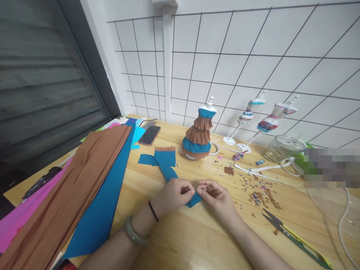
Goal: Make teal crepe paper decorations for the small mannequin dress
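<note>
A blue paper strip [166,170] runs from the middle of the table down to my hands, and its folded end shows below my fingertips. My left hand [181,192], with a dark band and a bangle on the wrist, pinches the strip. Close beside it, my right hand [212,193] pinches the strip's edge between thumb and index finger. Behind the strip lies a blue piece with a zigzag brown edge [165,149]. A small dress form [198,131] in ruffled brown and blue paper stands upright beyond my hands.
Brown paper [84,168] and blue paper [105,210] cover the left side. A phone [150,135] lies at the back. Two white dress forms [249,112] stand back right, near a clear jar [284,148]. Paper scraps [260,197] and open scissors [298,240] lie at right.
</note>
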{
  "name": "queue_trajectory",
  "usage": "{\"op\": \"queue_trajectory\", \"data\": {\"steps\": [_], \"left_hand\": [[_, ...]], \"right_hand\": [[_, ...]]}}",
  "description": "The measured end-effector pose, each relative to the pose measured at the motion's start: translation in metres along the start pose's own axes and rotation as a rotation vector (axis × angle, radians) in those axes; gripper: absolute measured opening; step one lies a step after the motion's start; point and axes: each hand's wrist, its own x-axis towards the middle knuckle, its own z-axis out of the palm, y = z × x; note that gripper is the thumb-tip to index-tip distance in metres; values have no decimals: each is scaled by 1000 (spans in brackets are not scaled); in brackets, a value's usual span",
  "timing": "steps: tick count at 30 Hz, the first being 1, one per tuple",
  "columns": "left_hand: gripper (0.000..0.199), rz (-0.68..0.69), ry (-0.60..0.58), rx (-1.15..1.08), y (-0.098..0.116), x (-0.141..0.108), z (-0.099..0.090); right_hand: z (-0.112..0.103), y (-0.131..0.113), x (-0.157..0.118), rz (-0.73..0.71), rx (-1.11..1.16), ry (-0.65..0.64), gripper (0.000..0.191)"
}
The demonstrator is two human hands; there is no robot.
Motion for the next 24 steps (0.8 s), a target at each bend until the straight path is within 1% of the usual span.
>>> {"op": "queue_trajectory", "data": {"steps": [5,7,9,12,14,16,19,21,23,24], "left_hand": [[25,-19,-10,-44,-3,-1,1],[25,-40,-11,-104,-3,0,1],[24,-67,12,-200,-2,1,-2],[22,-110,73,-410,3,3,-7],[21,-140,81,-610,7,3,-10],[19,-158,45,-859,10,2,-13],[15,-146,-7,-1176,12,1,-17],[11,-134,15,-1288,13,1,-19],[9,-130,56,-1362,13,2,-22],[10,-130,71,-1387,13,2,-23]], "right_hand": [[-1,-2,-1,14,23,-10,23],[-2,-4,-1,18,31,-26,25],[-1,-7,-2,20,40,-56,29],[2,-13,-3,18,49,-137,34],[5,-17,-5,19,41,-209,34],[4,-23,-7,22,18,-275,29],[-3,-37,-9,31,-112,-364,17],[-11,-47,-9,46,-212,-429,13],[-16,-54,-9,46,-236,-480,11],[-17,-54,-9,32,-223,-485,10]]}}
